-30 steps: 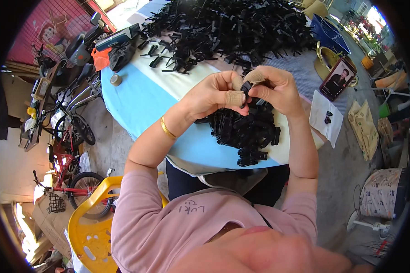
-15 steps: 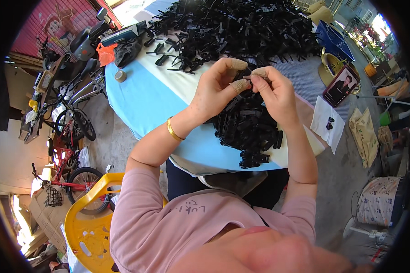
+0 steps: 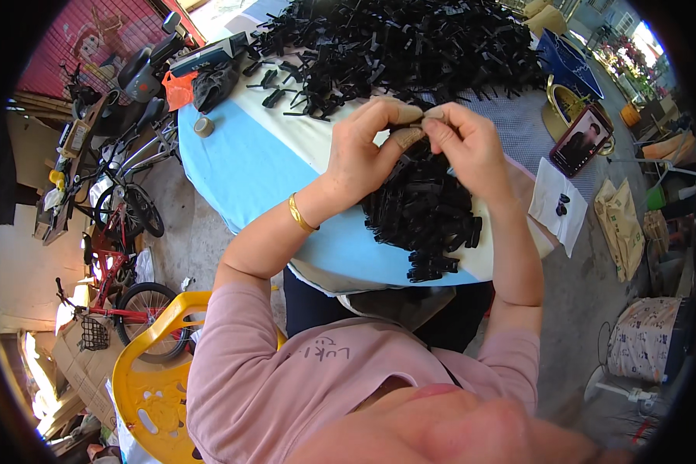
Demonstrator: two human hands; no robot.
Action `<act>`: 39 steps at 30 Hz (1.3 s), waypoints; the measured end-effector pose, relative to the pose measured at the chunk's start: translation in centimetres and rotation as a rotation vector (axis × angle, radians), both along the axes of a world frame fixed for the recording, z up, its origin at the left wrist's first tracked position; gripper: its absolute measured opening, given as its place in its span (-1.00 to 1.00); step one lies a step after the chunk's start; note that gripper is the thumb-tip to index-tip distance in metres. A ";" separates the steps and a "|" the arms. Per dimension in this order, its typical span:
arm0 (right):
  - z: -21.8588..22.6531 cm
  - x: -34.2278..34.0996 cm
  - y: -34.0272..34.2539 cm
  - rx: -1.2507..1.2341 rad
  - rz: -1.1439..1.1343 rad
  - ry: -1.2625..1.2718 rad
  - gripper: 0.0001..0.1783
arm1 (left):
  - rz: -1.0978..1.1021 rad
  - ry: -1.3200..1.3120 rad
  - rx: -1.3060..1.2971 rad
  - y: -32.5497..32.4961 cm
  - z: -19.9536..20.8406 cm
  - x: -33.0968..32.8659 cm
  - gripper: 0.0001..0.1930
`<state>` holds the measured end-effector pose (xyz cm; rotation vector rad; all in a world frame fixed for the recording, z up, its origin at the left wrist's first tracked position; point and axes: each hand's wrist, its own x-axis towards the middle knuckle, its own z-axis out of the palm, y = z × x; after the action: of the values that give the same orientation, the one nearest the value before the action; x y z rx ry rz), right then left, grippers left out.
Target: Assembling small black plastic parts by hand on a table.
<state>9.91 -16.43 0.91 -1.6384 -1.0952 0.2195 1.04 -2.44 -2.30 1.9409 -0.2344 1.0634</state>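
My left hand (image 3: 367, 147) and my right hand (image 3: 469, 147) meet fingertip to fingertip over the table. Tan tape wraps the thumb and forefinger of the left, and some right fingertips are covered too. Both are closed in a pinch; whatever lies between them is too small and too hidden to name. Right below them is a small heap of black plastic pieces (image 3: 421, 213), reaching toward the table's near edge. Beyond my hands spreads a much larger pile of loose black plastic parts (image 3: 410, 50), some with thin strips sticking out.
The table has a blue and cream cloth (image 3: 247, 166). A roll of tape (image 3: 203, 127) and an orange bag (image 3: 179, 90) lie at its left. On the right are a propped phone (image 3: 582, 141), white paper (image 3: 555, 205) and a gold pot (image 3: 558, 116). A yellow chair (image 3: 135, 371) stands near left.
My hands stay together in nearly the same place, with the fingertips shifted slightly. The phone's picture has changed.
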 end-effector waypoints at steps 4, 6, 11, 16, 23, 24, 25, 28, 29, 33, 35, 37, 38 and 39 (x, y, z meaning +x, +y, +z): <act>-0.5 6.0 -1.6 0.033 -0.196 -0.040 -0.86 | -0.049 0.076 -0.326 -0.3 0.9 0.4 -0.71; -1.7 7.7 -1.4 0.095 -0.309 -0.134 -0.83 | -0.139 0.151 -0.198 0.5 1.2 0.4 -0.65; -5.4 9.6 0.6 -0.350 -0.335 -0.294 -0.70 | -0.388 0.327 0.069 0.2 1.4 -0.6 -0.69; -5.2 9.1 2.9 -0.416 -0.267 -0.279 -0.66 | -0.462 0.276 0.122 0.1 1.0 -0.3 -0.82; -5.4 8.9 3.9 -0.672 -0.336 -0.336 -0.66 | -0.331 0.339 -0.349 2.3 -0.2 1.2 -0.82; -5.0 8.8 3.8 -0.686 -0.319 -0.308 -0.68 | -0.329 0.339 -0.349 2.6 -0.3 1.4 -0.82; -4.7 8.7 3.7 -0.699 -0.302 -0.281 -0.70 | -0.309 0.361 -0.388 2.8 -0.4 1.5 -0.81; -4.5 9.0 2.9 -0.682 -0.240 -0.241 -0.71 | -0.286 0.393 -0.503 3.0 -0.4 1.8 -0.80; -4.4 8.9 2.7 -0.680 -0.242 -0.242 -0.71 | -0.309 0.422 -0.582 3.2 -0.7 1.9 -0.76; -2.3 6.9 2.0 -0.242 -0.148 -0.161 -0.82 | -0.368 0.426 -0.814 3.3 -0.9 2.0 -0.49; -1.2 5.5 1.5 0.062 0.005 -0.135 -0.90 | -0.473 0.466 -0.850 3.2 -0.9 1.9 -0.41; -0.5 3.9 1.4 0.085 0.095 -0.142 -0.90 | -0.694 0.538 -0.926 2.9 0.0 1.4 -0.30; -0.3 3.3 1.4 0.107 0.184 -0.148 -0.90 | -0.692 0.537 -0.927 2.9 0.0 1.4 -0.30; -0.6 3.0 1.7 0.101 0.249 -0.191 -0.88 | -0.740 0.511 -0.913 3.0 -0.1 1.4 -0.30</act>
<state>12.91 -14.76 0.26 -1.4529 -1.4350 0.1684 2.40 0.51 -2.37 1.0675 -0.1216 0.0934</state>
